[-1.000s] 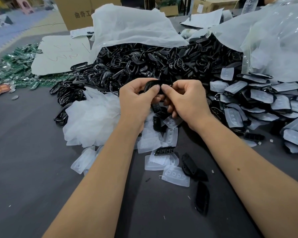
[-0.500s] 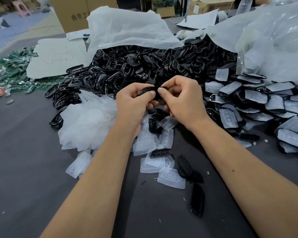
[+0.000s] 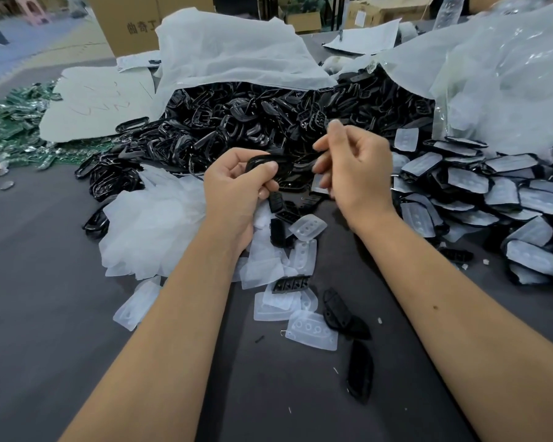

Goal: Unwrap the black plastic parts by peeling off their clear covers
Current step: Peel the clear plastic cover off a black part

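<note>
My left hand (image 3: 237,189) grips a black plastic part (image 3: 270,164) above the grey table, thumb on top of it. My right hand (image 3: 356,169) is just to its right, a small gap away, with fingers curled. A thin clear cover (image 3: 319,186) hangs from those fingers, blurred and hard to make out. To the right lies a heap of black parts still in clear covers (image 3: 479,193). Several peeled clear covers (image 3: 307,226) lie under my hands.
A big pile of bare black parts (image 3: 253,129) fills the back under white sheets (image 3: 230,52). A mound of peeled covers (image 3: 147,224) sits at the left. Loose black parts (image 3: 336,307) lie near my forearms. Green circuit boards (image 3: 10,122) lie at the far left, a cardboard box (image 3: 125,23) behind.
My hands were together on the black part. Now the right hand has pulled away up and to the right, drawing the cover off, while the left hand keeps the part.
</note>
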